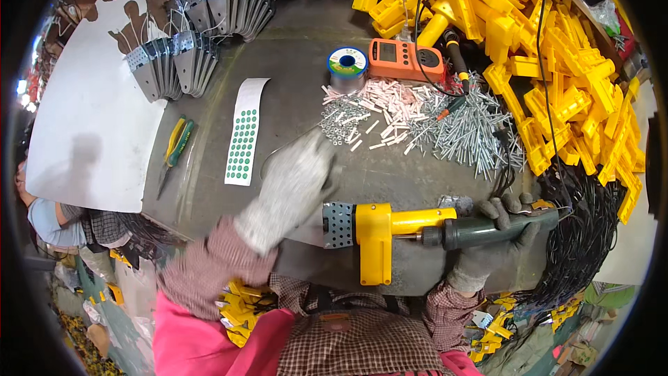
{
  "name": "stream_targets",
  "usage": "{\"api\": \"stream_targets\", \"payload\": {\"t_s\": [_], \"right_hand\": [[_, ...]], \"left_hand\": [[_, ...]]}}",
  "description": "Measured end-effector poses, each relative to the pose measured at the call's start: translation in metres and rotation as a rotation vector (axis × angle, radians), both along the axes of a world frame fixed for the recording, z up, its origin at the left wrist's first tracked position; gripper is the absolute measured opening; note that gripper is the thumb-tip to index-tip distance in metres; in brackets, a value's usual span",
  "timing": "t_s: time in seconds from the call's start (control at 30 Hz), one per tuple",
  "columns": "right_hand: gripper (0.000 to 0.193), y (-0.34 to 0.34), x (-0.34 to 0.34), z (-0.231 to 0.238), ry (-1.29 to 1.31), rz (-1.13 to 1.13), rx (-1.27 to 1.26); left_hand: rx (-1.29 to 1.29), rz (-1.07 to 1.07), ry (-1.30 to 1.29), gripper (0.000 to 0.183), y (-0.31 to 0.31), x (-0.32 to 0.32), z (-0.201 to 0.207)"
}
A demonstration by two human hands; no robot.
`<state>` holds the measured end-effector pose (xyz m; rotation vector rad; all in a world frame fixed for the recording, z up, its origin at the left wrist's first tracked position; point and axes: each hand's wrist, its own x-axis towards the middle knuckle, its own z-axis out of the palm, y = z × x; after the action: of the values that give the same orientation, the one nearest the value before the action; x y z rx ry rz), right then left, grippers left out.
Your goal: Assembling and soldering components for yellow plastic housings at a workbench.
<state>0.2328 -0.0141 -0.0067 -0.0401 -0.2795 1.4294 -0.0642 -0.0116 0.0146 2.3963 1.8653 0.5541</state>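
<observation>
Looks like the screw-driving step: the right hand (490,237) has its fingers clenched around the dark green powered screwdriver (497,228), bit pushed into the yellow plastic T-shaped housing with a perforated grey metal plate (372,228) lying on the bench (292,63). The gloved left hand (292,188) is blurred, fingers loosely spread, holding nothing, just left of the plate. Next I'd guess it needs to steady the housing.

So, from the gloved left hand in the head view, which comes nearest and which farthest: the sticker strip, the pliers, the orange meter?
From the left hand:
1. Sticker strip, just up and to its left.
2. Pliers, farther left, near the white sheet.
3. Orange meter, up and to the right, beside the yellow parts.
</observation>
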Motion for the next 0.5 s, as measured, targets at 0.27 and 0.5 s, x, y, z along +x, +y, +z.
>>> {"api": "stream_targets", "payload": {"t_s": [0.27, 0.5], "right_hand": [[0.026, -0.004, -0.015, 0.002, 0.051, -0.008, -0.005], [0.026, -0.007, -0.019, 0.001, 0.042, -0.010, 0.022]], "left_hand": [[-0.050, 0.104, -0.675, 0.029, -0.107, 0.024, -0.039], [-0.063, 0.041, -0.691, 0.031, -0.108, 0.022, -0.041]]}}
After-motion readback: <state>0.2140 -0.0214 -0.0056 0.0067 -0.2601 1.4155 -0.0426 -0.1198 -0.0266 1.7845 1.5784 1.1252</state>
